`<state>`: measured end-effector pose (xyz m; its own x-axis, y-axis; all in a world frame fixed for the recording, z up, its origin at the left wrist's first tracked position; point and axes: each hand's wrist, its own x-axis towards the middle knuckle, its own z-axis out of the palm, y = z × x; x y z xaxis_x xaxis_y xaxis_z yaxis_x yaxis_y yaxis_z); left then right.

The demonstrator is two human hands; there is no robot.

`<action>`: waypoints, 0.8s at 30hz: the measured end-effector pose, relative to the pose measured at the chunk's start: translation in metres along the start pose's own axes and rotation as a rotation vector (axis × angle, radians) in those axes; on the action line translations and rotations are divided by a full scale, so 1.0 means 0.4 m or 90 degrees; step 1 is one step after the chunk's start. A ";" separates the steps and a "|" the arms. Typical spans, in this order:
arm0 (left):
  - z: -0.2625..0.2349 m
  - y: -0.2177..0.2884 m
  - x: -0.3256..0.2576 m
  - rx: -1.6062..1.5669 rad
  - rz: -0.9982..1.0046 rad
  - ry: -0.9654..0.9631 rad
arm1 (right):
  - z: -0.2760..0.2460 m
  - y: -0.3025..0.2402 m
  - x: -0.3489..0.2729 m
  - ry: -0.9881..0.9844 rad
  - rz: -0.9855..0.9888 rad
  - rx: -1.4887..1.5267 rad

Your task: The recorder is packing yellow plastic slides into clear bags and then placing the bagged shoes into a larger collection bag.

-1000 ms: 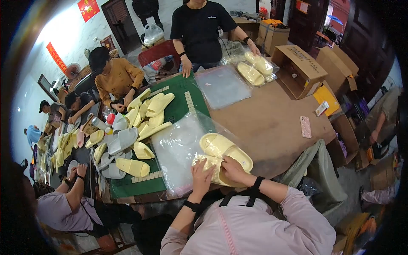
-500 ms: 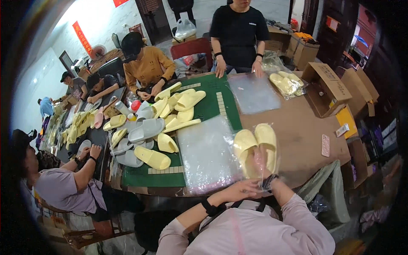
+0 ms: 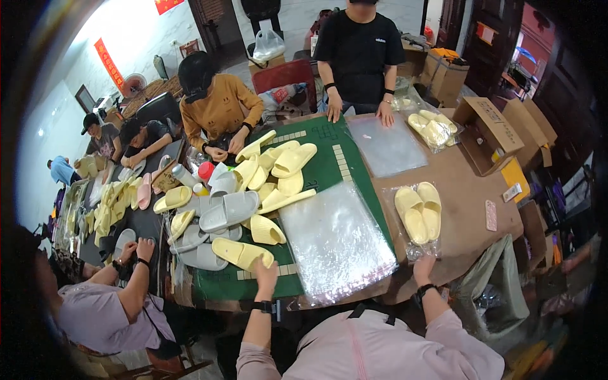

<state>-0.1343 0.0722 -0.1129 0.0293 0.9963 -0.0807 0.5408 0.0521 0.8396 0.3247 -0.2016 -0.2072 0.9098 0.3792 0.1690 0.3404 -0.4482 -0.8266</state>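
Observation:
My left hand [image 3: 266, 277] has its fingers closed on the end of a yellow slipper [image 3: 233, 253] at the near edge of the slipper pile. On the right, a pair of yellow slippers [image 3: 418, 214] lies side by side in a clear plastic bag [image 3: 394, 190] on the brown tabletop. My right hand [image 3: 424, 268] grips the near end of that bag, its fingertips partly hidden. Between my hands lies a stack of flat clear bags [image 3: 335, 244]. Grey slippers [image 3: 229, 212] and more yellow slippers [image 3: 294, 159] are heaped beyond my left hand.
Mahjong-like tiles [image 3: 342, 163] line the green mat [image 3: 326, 139]. Across the table stands a person in black [image 3: 360, 57], by more clear bags [image 3: 387, 147] and bagged slippers [image 3: 434, 128]. A phone [image 3: 491, 216] and an open carton [image 3: 484, 136] are right. Other people work at left.
My hands have moved apart: the right has come out of the bag to its near end, and the left has reached left to a yellow slipper. The bagged pair now lies farther from me.

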 end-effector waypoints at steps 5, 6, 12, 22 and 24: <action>-0.099 -0.033 0.114 0.287 -0.003 0.053 | -0.043 -0.294 -0.205 0.081 0.058 -0.266; -0.110 -0.040 0.136 0.392 0.031 0.098 | -0.029 -0.323 -0.228 0.075 0.038 -0.252; -0.112 -0.088 0.274 0.205 0.081 -0.026 | 0.089 -0.504 -0.319 -0.311 -0.413 -0.090; -0.020 0.008 0.321 0.028 -0.150 -0.247 | 0.242 -0.529 -0.434 -0.615 -0.493 -0.349; -0.020 0.020 0.307 -0.029 -0.189 -0.239 | 0.239 -0.510 -0.442 -0.656 -0.475 -0.363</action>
<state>-0.1331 0.1958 -0.1116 0.1860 0.8446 -0.5021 0.5344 0.3419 0.7730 0.0718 -0.0997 -0.1200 -0.0254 0.9783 -0.2056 0.9373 -0.0482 -0.3451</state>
